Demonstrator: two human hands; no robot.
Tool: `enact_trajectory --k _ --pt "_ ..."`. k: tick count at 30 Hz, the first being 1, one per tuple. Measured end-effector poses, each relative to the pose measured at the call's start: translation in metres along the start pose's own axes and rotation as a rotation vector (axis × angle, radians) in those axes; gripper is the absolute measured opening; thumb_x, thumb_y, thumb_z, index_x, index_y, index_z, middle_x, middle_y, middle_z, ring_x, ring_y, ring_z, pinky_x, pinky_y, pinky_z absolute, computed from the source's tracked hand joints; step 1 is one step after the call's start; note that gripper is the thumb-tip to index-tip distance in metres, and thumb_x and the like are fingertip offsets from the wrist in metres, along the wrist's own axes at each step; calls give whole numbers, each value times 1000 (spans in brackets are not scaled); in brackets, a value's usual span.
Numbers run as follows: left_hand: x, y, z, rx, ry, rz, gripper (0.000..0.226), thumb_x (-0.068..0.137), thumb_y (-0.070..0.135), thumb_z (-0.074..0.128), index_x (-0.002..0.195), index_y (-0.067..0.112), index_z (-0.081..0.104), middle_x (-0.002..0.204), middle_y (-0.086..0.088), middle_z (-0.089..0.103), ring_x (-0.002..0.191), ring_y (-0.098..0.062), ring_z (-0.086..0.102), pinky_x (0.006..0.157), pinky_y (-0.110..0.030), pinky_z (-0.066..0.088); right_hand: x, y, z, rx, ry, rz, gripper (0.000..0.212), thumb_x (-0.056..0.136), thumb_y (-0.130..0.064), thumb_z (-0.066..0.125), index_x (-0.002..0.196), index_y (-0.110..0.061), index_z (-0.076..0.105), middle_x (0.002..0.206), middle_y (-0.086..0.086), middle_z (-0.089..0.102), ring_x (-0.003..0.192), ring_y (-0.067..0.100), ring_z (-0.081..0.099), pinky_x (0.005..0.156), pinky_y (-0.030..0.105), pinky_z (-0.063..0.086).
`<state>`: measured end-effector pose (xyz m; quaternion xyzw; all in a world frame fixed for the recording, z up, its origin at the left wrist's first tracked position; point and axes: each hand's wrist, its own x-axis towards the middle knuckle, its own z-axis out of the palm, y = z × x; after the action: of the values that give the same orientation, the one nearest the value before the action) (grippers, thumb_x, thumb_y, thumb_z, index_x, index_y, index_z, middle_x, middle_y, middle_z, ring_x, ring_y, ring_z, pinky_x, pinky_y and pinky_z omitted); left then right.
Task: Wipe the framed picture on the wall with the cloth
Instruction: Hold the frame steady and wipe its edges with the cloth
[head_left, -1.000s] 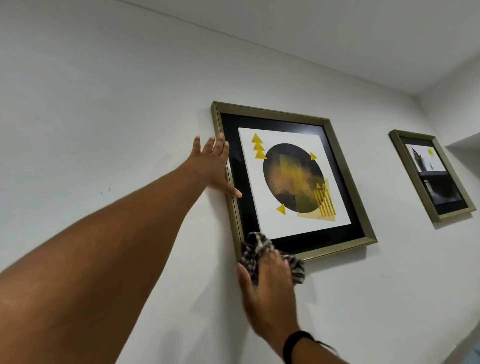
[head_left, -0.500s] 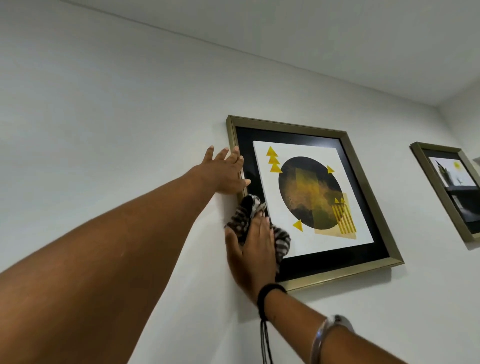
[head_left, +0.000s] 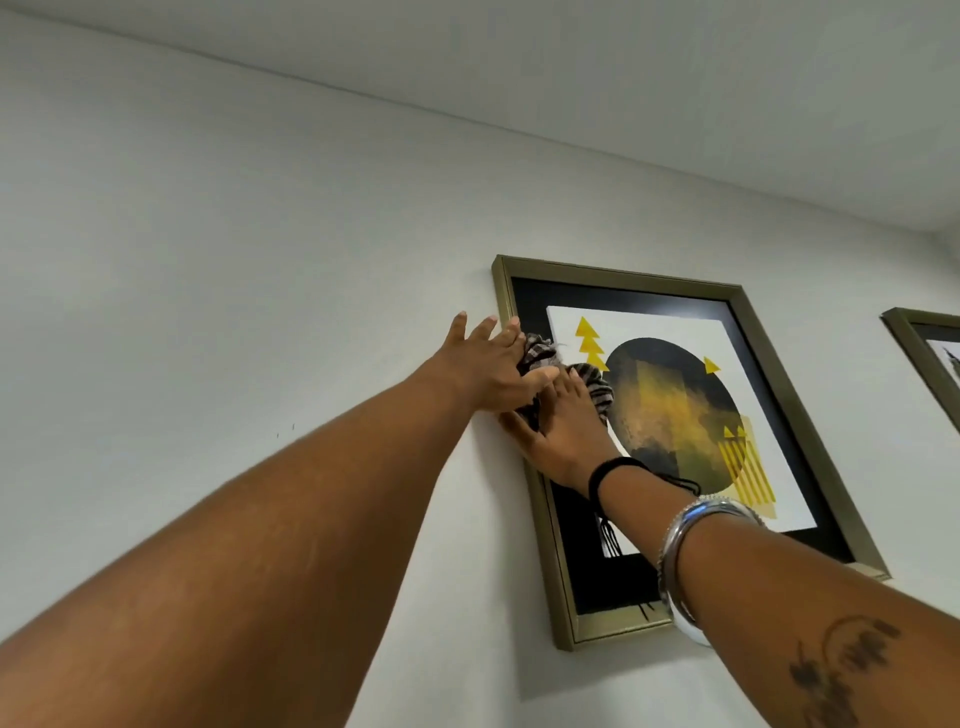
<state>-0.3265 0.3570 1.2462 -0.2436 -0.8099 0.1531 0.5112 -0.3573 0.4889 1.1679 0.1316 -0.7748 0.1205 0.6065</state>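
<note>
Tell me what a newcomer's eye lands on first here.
First, the gold-framed picture on the white wall, right of centre, showing a dark circle and yellow triangles. Next, two bare arms reaching up to its upper left: the right hand presses a striped cloth on the glass, and the left hand braces the frame's left edge.

Plain white wall (head_left: 218, 270), a bit grey in this light. Hanging flat on it is a gold-framed picture (head_left: 727, 322) with a black mat and a dark circle with yellow triangles. Off to the right there's a second frame (head_left: 922, 358), mostly cut off by the edge.
</note>
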Motion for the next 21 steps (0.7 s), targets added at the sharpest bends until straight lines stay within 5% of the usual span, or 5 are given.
enact_trajectory --k 8,14,21 --pt "0 1 3 -50 -16 -4 93 85 79 4 155 19 11 165 -1 -1 152 -23 -3 118 -54 -12 -35 -9 13 62 48 23 86 93 -67 27 158 -20 -1 168 2 -3 154 13 -10 125 33 -8" --pt "0 -2 2 -68 -27 21 106 71 86 -10 155 25 12 165 0 1 152 -23 -3 119 -55 -10 -18 0 2 -16 8 -18 89 91 -68 27 158 -15 1 168 6 -1 155 15 -7 127 36 -2" --pt "0 2 9 -159 24 -28 96 82 82 3 155 19 7 165 2 1 151 -21 -4 118 -52 -13 16 -1 -3 -211 4 -19 85 92 -62 36 157 -14 11 162 10 20 151 24 14 125 41 9"
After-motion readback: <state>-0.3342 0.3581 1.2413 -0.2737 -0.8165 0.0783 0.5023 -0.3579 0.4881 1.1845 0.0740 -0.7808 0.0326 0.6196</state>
